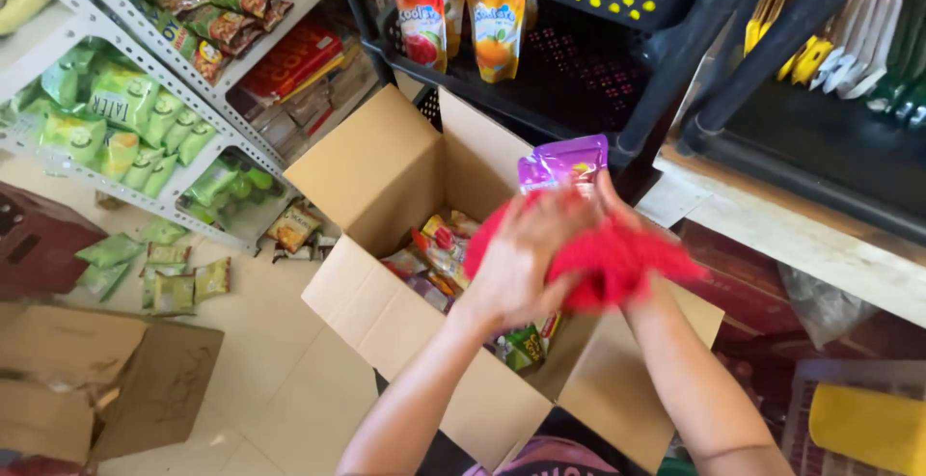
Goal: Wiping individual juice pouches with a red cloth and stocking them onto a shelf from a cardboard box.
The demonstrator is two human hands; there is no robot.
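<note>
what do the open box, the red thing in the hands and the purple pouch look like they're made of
Open box: brown cardboard, matte, with folded flaps and raw edges. Red thing: seemingly soft cloth, bunched and blurred between the left hand and right hand, so unsure. Purple pouch: apparently glossy plastic film, with shiny highlights and a sealed top edge.

Both hands meet over an open cardboard box (386,177) of juice pouches: the left hand (516,264) wraps a red cloth (617,259), the right hand (617,211) pinches a purple pouch (564,163) above it.
</note>
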